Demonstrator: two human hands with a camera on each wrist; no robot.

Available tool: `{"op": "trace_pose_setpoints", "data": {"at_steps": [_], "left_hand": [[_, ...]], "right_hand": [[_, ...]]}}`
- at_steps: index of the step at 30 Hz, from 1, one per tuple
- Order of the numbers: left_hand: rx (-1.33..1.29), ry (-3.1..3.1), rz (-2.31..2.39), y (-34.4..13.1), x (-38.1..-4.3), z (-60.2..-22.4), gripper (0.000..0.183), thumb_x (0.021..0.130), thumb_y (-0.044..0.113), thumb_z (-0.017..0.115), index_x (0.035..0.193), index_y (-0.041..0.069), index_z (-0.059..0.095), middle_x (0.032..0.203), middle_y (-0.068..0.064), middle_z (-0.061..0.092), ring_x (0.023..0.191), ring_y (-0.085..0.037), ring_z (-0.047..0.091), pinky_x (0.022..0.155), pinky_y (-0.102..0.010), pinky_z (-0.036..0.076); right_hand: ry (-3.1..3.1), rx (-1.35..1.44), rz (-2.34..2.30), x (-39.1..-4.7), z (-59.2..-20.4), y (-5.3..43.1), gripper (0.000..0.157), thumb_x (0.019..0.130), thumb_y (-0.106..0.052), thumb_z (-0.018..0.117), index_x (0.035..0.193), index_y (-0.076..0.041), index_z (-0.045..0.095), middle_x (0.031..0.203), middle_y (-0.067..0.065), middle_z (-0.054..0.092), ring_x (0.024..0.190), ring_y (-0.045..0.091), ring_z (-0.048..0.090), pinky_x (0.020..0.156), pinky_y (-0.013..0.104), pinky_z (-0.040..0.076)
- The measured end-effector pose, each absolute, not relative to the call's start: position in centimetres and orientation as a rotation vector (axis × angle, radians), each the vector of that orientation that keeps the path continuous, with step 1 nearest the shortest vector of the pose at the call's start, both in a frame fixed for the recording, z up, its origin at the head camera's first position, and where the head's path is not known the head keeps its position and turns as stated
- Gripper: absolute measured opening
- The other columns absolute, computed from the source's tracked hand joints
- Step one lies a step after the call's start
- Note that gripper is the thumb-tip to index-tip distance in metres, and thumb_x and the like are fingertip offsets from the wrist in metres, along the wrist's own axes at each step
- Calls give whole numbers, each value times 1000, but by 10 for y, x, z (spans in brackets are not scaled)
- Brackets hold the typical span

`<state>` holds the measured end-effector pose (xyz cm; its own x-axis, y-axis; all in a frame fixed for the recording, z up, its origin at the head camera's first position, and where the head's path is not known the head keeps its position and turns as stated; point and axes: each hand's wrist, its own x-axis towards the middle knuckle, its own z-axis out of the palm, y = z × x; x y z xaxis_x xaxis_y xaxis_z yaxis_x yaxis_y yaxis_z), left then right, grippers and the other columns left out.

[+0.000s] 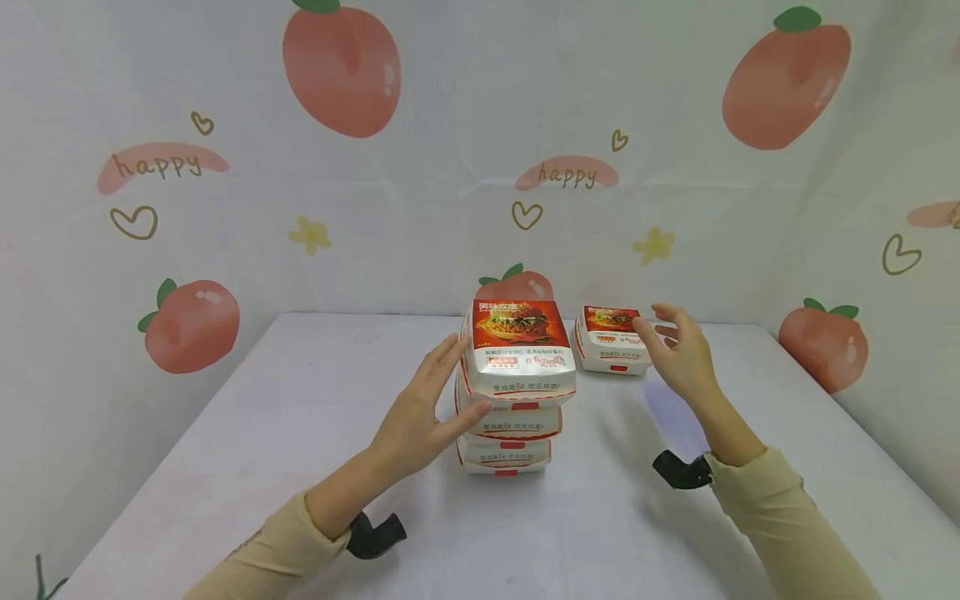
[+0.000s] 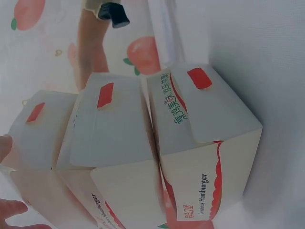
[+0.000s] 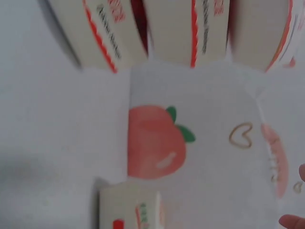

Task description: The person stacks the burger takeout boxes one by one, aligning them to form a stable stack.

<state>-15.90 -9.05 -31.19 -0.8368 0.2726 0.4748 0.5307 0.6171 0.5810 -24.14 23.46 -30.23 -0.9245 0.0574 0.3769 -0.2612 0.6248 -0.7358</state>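
Observation:
Three white hamburger boxes with red seals stand stacked near the middle of the table. A burger picture shows on the lid of the top box (image 1: 517,367). Below it are the middle box (image 1: 517,423) and the bottom box (image 1: 502,456); their edges do not line up exactly. My left hand (image 1: 423,408) is at the left side of the top box, fingers straight and thumb spread near its front corner. To the right of the stack, my right hand (image 1: 681,350) is raised with loosely bent fingers and nothing in them. It overlaps the edge of a fourth hamburger box (image 1: 615,343) in the head view.
The white table (image 1: 315,400) reaches back to a white cloth backdrop (image 1: 435,208) printed with fruit, hearts and "happy". The fourth box sits toward the back of the table, right of the stack. Black wrist mounts (image 1: 682,471) jut from both sleeves.

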Motion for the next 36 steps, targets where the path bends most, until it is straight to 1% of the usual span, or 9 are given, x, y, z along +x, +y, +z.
{"op": "trace_pose_setpoints", "data": {"at_steps": [6,11,15,19,29,36], "left_hand": [[-660,-2496,-1054,-91,-160,-313,74,88,37,64,148,22,25,152,-6,30,138,-27,35,100,-53,44],[-663,-2486,-1054,-91,-160,-313,72,88,36,63,148,22,26,152,-5,31,138,-26,36,100,-53,44],[-668,-2474,-1038,-91,-160,-313,71,89,34,63,148,21,26,151,-6,32,137,-26,37,100,-52,44],[-672,-2466,-1027,-90,-160,-314,70,89,34,62,148,20,26,150,-5,34,137,-26,38,101,-51,44],[-672,-2468,-1036,-90,-160,-314,70,89,35,62,148,22,26,150,-4,34,137,-24,38,102,-51,43],[-681,-2456,-1027,-90,-160,-314,70,89,34,62,148,22,26,150,-4,35,137,-24,38,102,-50,43]], "right_hand": [[-2510,127,1197,-257,-315,251,59,95,-34,50,136,7,36,139,30,39,123,49,42,103,60,35],[-2531,78,1200,-267,-327,261,60,95,-33,50,135,9,36,138,32,38,124,50,41,102,60,36],[-2568,40,1191,-273,-335,267,62,95,-36,49,137,7,35,137,35,37,123,51,42,100,59,39],[-2609,20,1205,-279,-342,272,65,94,-38,50,139,6,32,138,36,36,123,51,42,100,59,39],[-2742,-10,1282,-295,-359,282,80,92,-46,50,147,1,16,147,34,22,131,52,31,104,58,35],[-2806,6,1295,-304,-370,288,83,92,-44,52,148,1,10,148,35,17,132,53,28,106,59,33]]}}
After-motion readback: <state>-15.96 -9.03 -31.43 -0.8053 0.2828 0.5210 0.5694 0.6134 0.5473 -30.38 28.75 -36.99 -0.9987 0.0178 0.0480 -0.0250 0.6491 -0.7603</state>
